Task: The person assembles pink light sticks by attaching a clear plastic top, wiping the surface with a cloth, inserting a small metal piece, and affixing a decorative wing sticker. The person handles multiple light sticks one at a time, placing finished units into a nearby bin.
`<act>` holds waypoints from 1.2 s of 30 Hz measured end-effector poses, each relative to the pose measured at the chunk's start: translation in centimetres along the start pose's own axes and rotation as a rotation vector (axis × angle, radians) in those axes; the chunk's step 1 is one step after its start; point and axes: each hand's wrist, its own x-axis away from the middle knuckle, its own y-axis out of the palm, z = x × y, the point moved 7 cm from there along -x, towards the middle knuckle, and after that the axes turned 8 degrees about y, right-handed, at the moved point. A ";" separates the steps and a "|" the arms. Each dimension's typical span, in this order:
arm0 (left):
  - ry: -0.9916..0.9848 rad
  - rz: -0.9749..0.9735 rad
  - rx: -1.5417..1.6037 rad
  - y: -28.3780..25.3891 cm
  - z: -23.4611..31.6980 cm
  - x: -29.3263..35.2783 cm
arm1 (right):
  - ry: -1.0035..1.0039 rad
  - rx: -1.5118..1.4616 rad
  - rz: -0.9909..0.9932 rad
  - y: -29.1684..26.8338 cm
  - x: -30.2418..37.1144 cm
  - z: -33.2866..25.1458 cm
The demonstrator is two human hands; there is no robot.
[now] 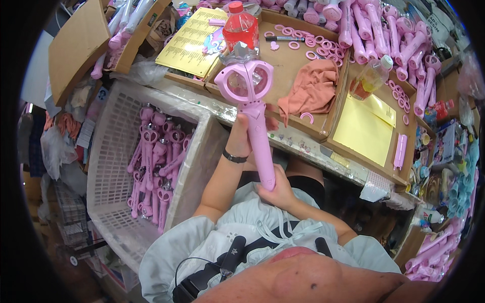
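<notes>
A pink toy wand [260, 139] with a round, ring-shaped head and a silvery clear crown on top is held up in front of me, leaning slightly left. My left hand [242, 135], with a black band on its wrist, is closed round the upper handle just below the head. Lower down, my right hand [278, 191] grips the handle's bottom end. Behind the wand's head stands a bottle of red drink [239, 28]. A crumpled salmon-coloured cloth [313, 88] lies in the cardboard tray [275, 55] beyond my hands.
To my left, a white plastic basket [108, 121] holds several pink wands [156, 156]. Pink rings [331, 50] and a marker [285, 39] lie in the tray. Yellow sheets [364, 129] and a bottle of yellowish liquid [371, 76] are on the right. Pink handles [376, 30] are piled behind.
</notes>
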 end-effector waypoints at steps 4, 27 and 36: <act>-0.085 0.029 -0.016 -0.1 -0.8 1.5 | 0.018 -0.002 -0.010 0.0 -0.1 0.1; 0.319 0.109 -0.316 -1.4 5.8 -2.7 | 0.306 -0.565 -0.595 -0.6 1.2 0.5; 0.350 0.149 -0.909 -1.6 6.8 -2.6 | 0.387 -1.151 -0.856 -0.2 3.1 0.7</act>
